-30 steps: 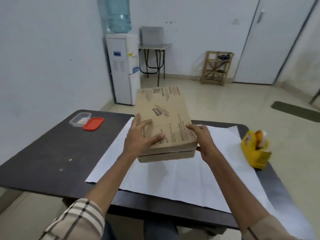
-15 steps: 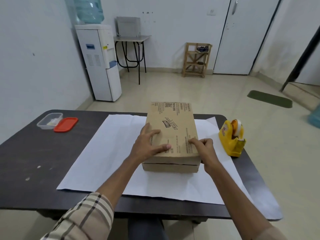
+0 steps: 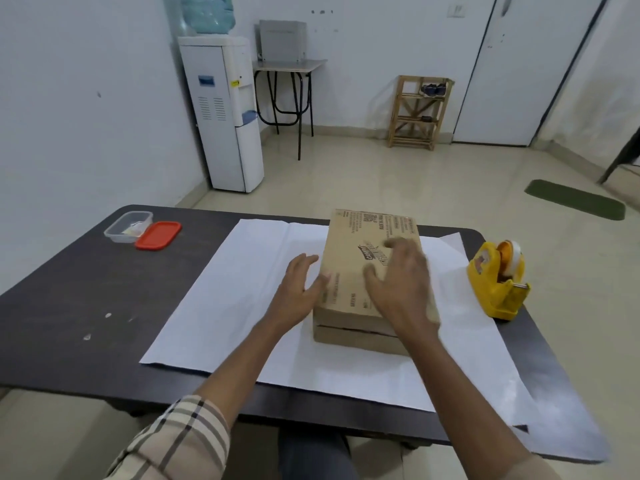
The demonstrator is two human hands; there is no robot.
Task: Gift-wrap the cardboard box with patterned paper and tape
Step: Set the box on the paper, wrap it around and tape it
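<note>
A brown cardboard box with black print lies flat on a large sheet of paper, which shows its plain white side and spreads across the dark table. My left hand rests against the box's left edge, fingers spread, thumb touching the top. My right hand hovers over or on the box top, blurred, fingers apart. A yellow tape dispenser stands to the right of the box on the table's right edge.
A clear plastic tub and its red lid sit at the table's far left. The paper overhangs the near right corner. Beyond the table are a water dispenser, a small desk, a wooden rack and a door.
The box has come down from being held tilted to lying flat on the paper. Both hands have let go of its sides; the right hand has moved onto the top.
</note>
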